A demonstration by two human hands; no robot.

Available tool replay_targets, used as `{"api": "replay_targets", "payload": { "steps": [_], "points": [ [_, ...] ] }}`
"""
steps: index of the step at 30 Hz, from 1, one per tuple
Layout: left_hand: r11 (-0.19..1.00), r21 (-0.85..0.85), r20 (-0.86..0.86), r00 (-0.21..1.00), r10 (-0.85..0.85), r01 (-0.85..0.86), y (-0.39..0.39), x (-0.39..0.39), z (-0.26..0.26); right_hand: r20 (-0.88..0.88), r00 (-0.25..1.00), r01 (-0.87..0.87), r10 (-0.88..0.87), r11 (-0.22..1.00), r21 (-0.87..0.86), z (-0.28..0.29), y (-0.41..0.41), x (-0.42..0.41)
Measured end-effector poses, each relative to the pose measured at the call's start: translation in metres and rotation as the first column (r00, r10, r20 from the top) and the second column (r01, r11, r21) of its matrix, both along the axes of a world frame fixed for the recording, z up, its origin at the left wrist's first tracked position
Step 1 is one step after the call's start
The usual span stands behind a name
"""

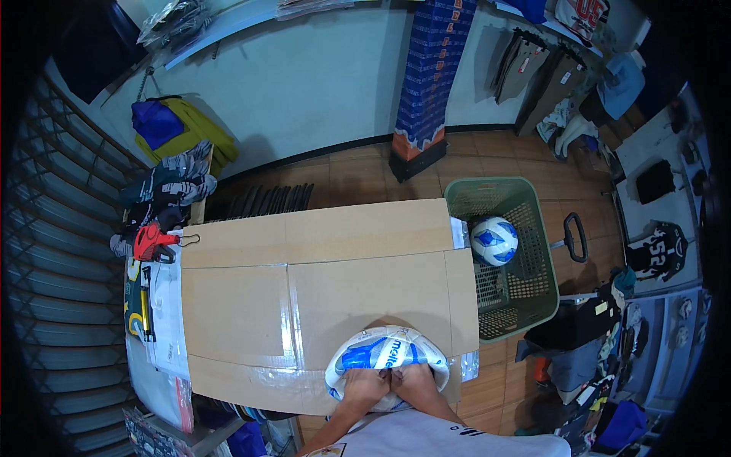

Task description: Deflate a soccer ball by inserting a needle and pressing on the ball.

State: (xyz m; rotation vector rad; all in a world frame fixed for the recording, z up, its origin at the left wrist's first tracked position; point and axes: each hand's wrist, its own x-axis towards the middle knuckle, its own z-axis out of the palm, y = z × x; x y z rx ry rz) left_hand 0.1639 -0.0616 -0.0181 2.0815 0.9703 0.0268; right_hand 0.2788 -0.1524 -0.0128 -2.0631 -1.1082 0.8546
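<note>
A deflated white and blue football (394, 347), bearing Molten lettering, rests at the near edge of a flattened cardboard sheet (365, 297). Its casing is slack and folded inward. My left hand (365, 385) grips it from the left of the fold, and my right hand (414, 381) grips it just to the right. Both hands are close together, and most of the fingertips are hidden in the folded casing. A second ball (494, 241), round and white with blue panels, sits in the green plastic basket (542, 303) beyond the cardboard's right end.
On the table's left end are a red tool (153, 241), a yellow and black hand pump (147, 303) and plastic-wrapped sheets (168, 325). A patterned pillar (431, 85) stands beyond the table. Clothes (582, 325) hang at the right. A folding metal gate (74, 274) borders the left.
</note>
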Motion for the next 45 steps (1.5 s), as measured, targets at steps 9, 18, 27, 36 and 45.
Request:
{"api": "replay_targets", "payload": {
  "steps": [9,18,27,36,45],
  "points": [
    [0.999,0.002,-0.061,0.997,-0.049,0.049,0.001,0.000,0.005,0.039,0.999,-0.027,0.026,0.999,0.022,-0.004,-0.002,0.000],
    [1.000,0.010,0.007,1.000,-0.003,0.002,0.001,0.001,0.006,0.058,0.998,-0.010,0.006,0.998,0.057,-0.004,0.000,0.001],
    [1.000,-0.003,-0.051,0.999,-0.009,0.008,0.001,0.002,0.007,0.089,0.996,-0.011,0.006,0.999,0.046,-0.006,-0.001,-0.001],
    [1.000,-0.030,-0.077,0.997,-0.007,0.005,0.001,0.000,0.004,0.074,0.997,0.005,-0.009,0.998,0.057,-0.005,-0.001,-0.001],
    [1.000,-0.012,-0.057,0.998,0.002,-0.003,0.001,0.002,0.008,0.055,0.998,0.022,-0.024,0.999,0.037,-0.005,-0.001,-0.001]
  ]
}}
